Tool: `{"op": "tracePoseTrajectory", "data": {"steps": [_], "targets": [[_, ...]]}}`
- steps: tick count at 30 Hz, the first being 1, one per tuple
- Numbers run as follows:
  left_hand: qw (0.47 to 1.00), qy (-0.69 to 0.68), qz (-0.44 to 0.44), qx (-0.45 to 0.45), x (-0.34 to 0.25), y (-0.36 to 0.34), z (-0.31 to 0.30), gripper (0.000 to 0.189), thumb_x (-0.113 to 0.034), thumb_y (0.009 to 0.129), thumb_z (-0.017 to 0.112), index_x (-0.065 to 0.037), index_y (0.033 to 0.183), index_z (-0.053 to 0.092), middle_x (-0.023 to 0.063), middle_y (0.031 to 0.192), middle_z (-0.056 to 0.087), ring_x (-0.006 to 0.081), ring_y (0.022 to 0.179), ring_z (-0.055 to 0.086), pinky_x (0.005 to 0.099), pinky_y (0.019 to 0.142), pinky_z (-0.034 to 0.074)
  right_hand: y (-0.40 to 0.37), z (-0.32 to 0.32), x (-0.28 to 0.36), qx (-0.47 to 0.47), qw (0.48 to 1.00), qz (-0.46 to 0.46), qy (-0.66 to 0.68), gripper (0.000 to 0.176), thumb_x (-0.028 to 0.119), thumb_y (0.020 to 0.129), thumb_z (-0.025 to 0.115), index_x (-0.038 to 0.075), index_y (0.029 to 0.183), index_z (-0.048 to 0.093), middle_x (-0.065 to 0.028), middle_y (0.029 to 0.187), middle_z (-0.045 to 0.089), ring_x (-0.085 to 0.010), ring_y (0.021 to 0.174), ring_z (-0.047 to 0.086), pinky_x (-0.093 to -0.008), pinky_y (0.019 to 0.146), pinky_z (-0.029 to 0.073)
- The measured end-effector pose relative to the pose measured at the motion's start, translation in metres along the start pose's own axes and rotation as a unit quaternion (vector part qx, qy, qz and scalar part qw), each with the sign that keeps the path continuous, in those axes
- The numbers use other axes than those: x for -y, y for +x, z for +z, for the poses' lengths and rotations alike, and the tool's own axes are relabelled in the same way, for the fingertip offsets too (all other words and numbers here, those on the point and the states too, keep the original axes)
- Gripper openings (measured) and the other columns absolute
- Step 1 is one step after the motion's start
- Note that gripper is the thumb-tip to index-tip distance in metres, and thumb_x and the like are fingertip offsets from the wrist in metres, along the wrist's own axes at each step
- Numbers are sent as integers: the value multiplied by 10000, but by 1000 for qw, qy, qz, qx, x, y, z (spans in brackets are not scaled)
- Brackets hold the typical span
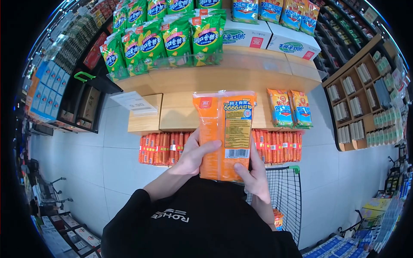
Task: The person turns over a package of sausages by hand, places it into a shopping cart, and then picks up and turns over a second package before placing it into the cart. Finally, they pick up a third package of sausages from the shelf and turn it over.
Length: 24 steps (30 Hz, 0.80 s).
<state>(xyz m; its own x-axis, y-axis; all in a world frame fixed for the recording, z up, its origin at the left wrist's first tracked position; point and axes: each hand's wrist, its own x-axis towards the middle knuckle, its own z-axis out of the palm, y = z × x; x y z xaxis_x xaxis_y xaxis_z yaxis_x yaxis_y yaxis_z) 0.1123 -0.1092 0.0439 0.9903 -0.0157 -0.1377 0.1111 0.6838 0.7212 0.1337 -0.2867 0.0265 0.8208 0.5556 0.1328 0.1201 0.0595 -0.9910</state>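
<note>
Held upright in front of my chest is an orange snack bag, its printed back with a barcode turned toward me. My left hand grips its left edge, thumb lying across the front. On the right side my right hand clasps the lower edge, thumb near the barcode. Fingers behind the bag are hidden. Beyond it, two blue-and-orange bags stand on the wooden shelf. Rows of red-wrapped sausages sit lower down, partly covered by my hands and the bag.
Green bags fill the upper tier behind a clear plastic lip, beside white cartons. A price sign stands at left. Close by on my right is a shopping cart with a colourful pack inside. Shelving lines the right.
</note>
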Motion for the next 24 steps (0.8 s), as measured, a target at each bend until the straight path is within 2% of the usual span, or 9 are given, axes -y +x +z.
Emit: {"op": "tracePoseTrajectory", "data": {"steps": [4, 10, 19, 22, 24], "targets": [[1000, 6, -4, -5, 4, 1, -4, 477, -69, 784, 591, -5, 1214, 397, 99, 1131, 528, 176, 1029, 524, 331, 883, 424, 2, -2, 5, 3, 998, -19, -61, 687, 85, 819, 522, -30, 1362, 117, -214, 1276, 421, -273, 1201, 405, -330, 982, 310], [1000, 7, 0, -6, 6, 2, -2, 468, -63, 783, 588, -1, 1208, 402, 104, 1133, 531, 179, 1024, 529, 334, 882, 426, 2, -4, 10, 4, 997, -7, -73, 691, 103, 821, 529, -25, 1364, 121, -220, 1278, 416, -280, 1188, 422, -328, 968, 328], [1000, 9, -7, 18, 8, 0, -3, 453, -55, 786, 573, -1, 1204, 408, 109, 1137, 534, 187, 1033, 530, 344, 890, 424, -1, -7, -4, -3, 999, -24, -24, 700, 94, 819, 536, -39, 1362, 114, -204, 1332, 355, -240, 1236, 351, -329, 1004, 268], [1000, 8, -2, 27, 9, 0, -5, 458, -60, 784, 574, 0, 1206, 405, 109, 1139, 533, 187, 1039, 528, 349, 894, 423, -4, 0, 2, -31, 994, 12, 107, 680, 69, 808, 551, -41, 1355, 164, -185, 1315, 371, -223, 1211, 368, -334, 1002, 273], [999, 11, 2, 32, 10, -1, -5, 464, -64, 782, 578, 2, 1208, 404, 109, 1139, 533, 188, 1041, 526, 351, 894, 424, -4, -5, -4, 9, 993, 23, 112, 636, 64, 801, 569, -46, 1328, 232, -163, 1257, 424, -204, 1157, 412, -329, 982, 304]]}}
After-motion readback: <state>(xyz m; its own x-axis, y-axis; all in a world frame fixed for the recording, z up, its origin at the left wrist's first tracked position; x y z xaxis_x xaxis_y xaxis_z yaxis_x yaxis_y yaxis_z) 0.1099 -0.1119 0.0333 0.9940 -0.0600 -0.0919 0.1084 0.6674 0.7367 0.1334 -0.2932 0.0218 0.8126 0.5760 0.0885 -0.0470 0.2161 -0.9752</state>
